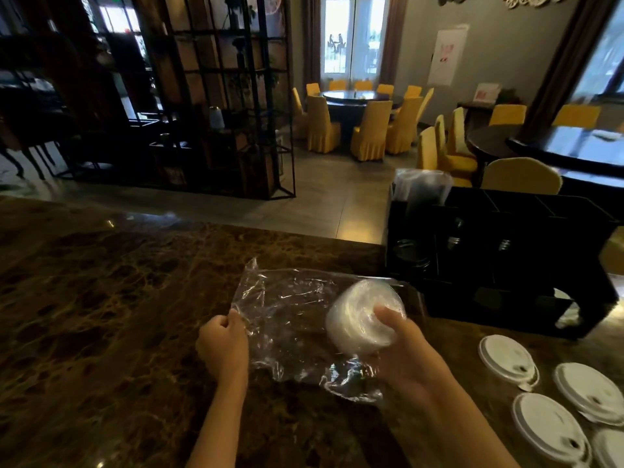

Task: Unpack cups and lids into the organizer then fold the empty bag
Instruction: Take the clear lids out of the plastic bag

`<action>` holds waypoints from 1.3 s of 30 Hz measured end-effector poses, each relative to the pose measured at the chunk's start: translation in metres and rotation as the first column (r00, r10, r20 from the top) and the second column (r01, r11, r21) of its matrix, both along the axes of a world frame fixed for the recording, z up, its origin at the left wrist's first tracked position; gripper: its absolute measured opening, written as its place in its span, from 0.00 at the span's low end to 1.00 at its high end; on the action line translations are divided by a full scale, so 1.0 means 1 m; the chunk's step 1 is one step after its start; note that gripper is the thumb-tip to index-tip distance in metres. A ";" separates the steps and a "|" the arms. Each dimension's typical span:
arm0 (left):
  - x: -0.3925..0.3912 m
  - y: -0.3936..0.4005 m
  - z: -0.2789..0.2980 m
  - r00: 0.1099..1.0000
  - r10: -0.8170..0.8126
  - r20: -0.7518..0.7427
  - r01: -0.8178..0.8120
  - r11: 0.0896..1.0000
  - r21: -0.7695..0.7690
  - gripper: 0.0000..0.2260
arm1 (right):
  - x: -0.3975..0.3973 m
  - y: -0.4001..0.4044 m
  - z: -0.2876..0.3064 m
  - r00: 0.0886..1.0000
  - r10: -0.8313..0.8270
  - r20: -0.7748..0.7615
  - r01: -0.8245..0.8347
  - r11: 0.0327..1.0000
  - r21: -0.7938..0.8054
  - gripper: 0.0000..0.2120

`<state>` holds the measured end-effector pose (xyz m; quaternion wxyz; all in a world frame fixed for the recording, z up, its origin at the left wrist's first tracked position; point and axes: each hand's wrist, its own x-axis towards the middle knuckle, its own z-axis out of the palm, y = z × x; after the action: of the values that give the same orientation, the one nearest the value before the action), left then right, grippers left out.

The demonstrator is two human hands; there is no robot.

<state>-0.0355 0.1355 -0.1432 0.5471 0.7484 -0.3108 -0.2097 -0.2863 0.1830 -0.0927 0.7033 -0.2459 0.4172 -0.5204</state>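
Observation:
A clear plastic bag [290,319] hangs just above the brown marble counter [101,298]. My left hand [223,346] pinches its left edge. My right hand [401,346] grips a stack of clear lids [358,319] at the bag's right end; whether the stack is inside the bag's mouth or just out of it, I cannot tell. The black organizer [489,265] stands at the right on the counter, with a sleeve of clear cups [422,187] upright in its back left compartment and some clear items low in its front compartments.
Several white lids [506,359] lie flat on the counter at the lower right. Beyond the counter's far edge is a dining room with yellow-covered chairs [368,133], dark round tables and a black metal shelf [216,96].

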 end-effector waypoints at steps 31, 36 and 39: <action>-0.277 -0.017 0.102 0.435 -0.871 0.229 0.882 0.360 -0.304 0.21 | -0.123 -0.014 0.039 0.867 -0.492 0.082 0.499 0.856 -0.135 0.29; -0.297 -0.065 0.112 0.490 -0.842 0.224 0.849 0.404 -0.340 0.14 | -0.133 -0.041 0.012 0.668 -0.429 0.609 0.488 0.870 0.078 0.27; -0.311 -0.091 0.107 0.511 -0.814 0.276 0.852 0.435 -0.292 0.11 | -0.131 -0.060 -0.003 0.674 -0.449 0.587 0.482 0.869 0.111 0.27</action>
<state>-0.3465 0.0440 -0.0366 0.4946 0.3802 -0.6990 -0.3496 -0.4170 0.1227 -0.0955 0.6350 0.0256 0.2095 -0.7432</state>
